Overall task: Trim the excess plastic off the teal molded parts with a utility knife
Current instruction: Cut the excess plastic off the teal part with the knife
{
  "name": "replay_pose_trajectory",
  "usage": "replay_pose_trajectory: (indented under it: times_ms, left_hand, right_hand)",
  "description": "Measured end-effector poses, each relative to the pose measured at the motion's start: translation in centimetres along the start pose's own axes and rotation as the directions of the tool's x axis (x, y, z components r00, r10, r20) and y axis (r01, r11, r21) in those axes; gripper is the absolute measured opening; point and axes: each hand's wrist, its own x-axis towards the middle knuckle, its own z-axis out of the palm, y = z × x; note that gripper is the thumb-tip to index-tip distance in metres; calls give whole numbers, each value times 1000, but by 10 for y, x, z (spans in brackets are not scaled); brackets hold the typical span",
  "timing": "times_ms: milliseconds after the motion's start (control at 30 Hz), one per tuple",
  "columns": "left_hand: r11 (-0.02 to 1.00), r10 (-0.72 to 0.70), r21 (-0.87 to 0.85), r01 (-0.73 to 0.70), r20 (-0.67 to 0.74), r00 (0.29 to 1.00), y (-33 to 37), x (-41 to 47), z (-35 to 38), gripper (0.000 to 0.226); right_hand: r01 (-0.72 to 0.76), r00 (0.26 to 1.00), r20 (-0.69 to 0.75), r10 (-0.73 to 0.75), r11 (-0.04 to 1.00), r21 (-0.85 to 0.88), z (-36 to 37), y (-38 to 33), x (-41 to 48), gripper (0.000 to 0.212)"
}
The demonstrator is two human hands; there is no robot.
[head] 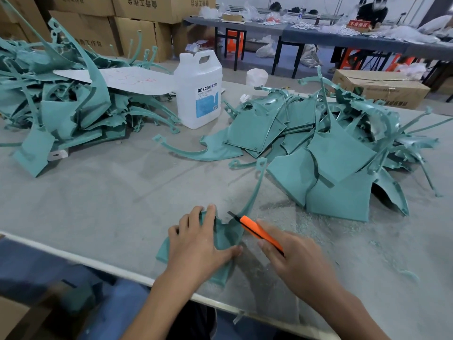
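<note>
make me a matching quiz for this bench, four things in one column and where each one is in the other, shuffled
Things:
1 utility knife
2 white jug
3 white sheet
4 teal part being trimmed

Places:
A resting on the teal pile
B under the left hand
C in the right hand
D upright on the table

Pairs: 1-C; 2-D; 3-A; 4-B
</note>
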Motion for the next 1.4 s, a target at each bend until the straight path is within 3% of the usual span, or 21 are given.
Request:
replay_pose_trajectory:
  times_ms: [300, 600, 700, 900, 1100, 1167, 1267, 1400]
  left_hand:
    - [1000, -6, 0, 6, 21, 1000, -2, 4, 0, 115]
    - [999, 34, 24, -36, 67, 997, -1, 8, -11, 113]
    - [999, 18, 33, -22, 116, 993, -2, 12, -11, 113]
    - [999, 23, 32, -27, 116, 993, -4, 12, -8, 115]
    - [999, 33, 21, -36, 129, 991, -1, 13, -13, 113]
    - [999, 23, 30, -28, 140, 990, -1, 13, -14, 113]
    - [999, 28, 18, -31, 132, 991, -3, 11, -13, 114]
    - [999, 34, 9, -35, 132, 991, -3, 11, -13, 114]
  right_hand:
    - [-7, 998, 65, 12, 997, -83, -11, -1, 10, 42]
    - [-99, 991, -118, 65, 947, -306, -57, 17, 58, 48]
    - [-27, 995, -99, 1, 965, -261, -46, 1, 49, 47]
    - [95, 990, 116, -76, 981, -170, -25, -8, 24, 48]
    - [-70, 994, -104, 38, 944, -322, -72, 23, 56, 40]
    - [-6, 998, -54, -10, 956, -293, -61, 14, 46, 44]
    - [95, 989, 130, -68, 972, -214, -35, -2, 24, 50]
    - [-6, 999, 29, 14, 967, -256, -51, 19, 40, 40]
